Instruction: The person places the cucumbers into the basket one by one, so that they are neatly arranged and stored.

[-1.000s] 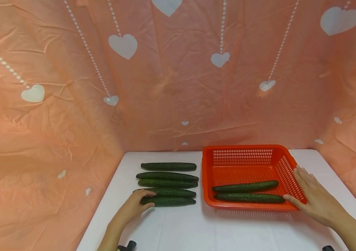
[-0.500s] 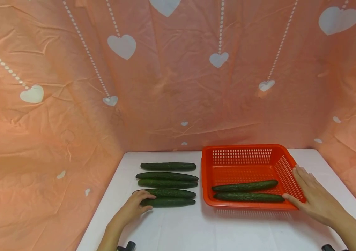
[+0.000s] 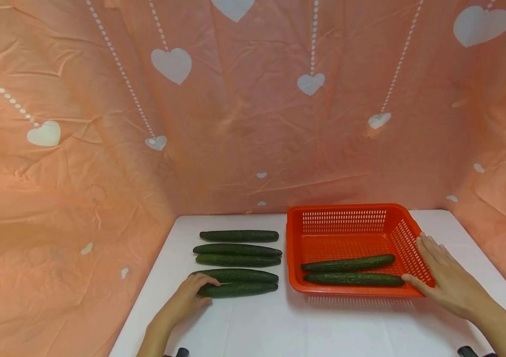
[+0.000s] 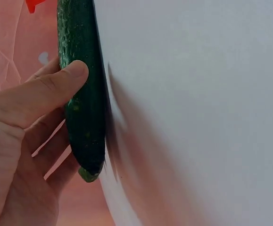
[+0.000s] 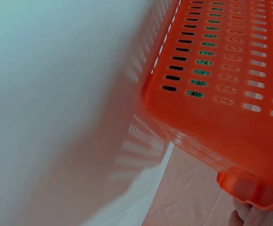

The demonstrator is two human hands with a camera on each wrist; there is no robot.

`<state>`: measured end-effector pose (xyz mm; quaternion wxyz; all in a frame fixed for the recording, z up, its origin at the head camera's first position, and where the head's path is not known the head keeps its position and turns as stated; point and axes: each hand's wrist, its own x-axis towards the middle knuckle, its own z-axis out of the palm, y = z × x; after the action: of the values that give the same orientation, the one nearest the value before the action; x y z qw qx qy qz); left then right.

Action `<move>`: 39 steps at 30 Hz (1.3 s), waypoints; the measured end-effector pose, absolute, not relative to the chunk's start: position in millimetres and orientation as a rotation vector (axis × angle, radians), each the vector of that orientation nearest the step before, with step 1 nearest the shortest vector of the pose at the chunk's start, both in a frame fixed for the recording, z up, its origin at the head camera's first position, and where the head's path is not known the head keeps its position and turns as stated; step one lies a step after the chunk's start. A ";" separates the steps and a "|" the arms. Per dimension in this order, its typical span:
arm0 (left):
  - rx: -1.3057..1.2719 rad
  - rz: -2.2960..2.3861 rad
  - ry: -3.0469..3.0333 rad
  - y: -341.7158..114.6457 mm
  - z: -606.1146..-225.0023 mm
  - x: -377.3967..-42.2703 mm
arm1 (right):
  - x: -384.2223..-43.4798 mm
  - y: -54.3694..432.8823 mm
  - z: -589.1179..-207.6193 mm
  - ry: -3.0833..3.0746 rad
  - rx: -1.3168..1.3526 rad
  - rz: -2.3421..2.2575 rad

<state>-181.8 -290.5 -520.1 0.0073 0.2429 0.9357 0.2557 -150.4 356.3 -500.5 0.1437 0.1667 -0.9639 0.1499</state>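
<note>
The step in hand appears to be taking hold of the nearest cucumber, the lowest of five lying crosswise on the white table in the lower middle of the frame. The left hand pinches it by its left end: in the left wrist view the thumb lies along one side while the fingers reach behind the other. The cucumber appears to rest on the table, and just above it in the frame lies a second cucumber, near the fingertips. Higher up come a close pair, the lower cucumber and the upper cucumber, then a topmost cucumber set apart. At lower right stands the red basket, with slotted sides and two cucumbers along the near part of its floor: a front cucumber roughly level and a back cucumber slanting up to the right. The right hand is spread against the basket's right side, fingers straight along the rim, thumb at the near corner. The next move, I judge, calls for a firm pinch that raises this cucumber without dragging its neighbour, with the basket kept steady.
</note>
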 end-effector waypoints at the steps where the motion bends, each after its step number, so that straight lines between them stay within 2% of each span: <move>1: 0.763 0.794 2.928 -291.1 -520.2 -181.7 | -150.5 356.3 -500.6 -2.777 0.481 0.431; 12: 0.690 0.729 2.904 -295.9 -523.3 -181.7 | -151.9 356.1 -501.6 -2.783 0.473 0.438; 30: 0.771 0.924 2.950 -301.6 -521.7 -173.9 | -151.4 355.6 -501.2 -2.778 0.473 0.439; 39: 0.671 1.023 2.934 -302.5 -514.2 -170.7 | -150.9 356.3 -501.3 -2.780 0.468 0.438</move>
<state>-170.7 -302.5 -514.2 -0.0184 0.2111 0.9228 0.3218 -150.9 356.3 -501.3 0.1438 0.1625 -0.9643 0.1520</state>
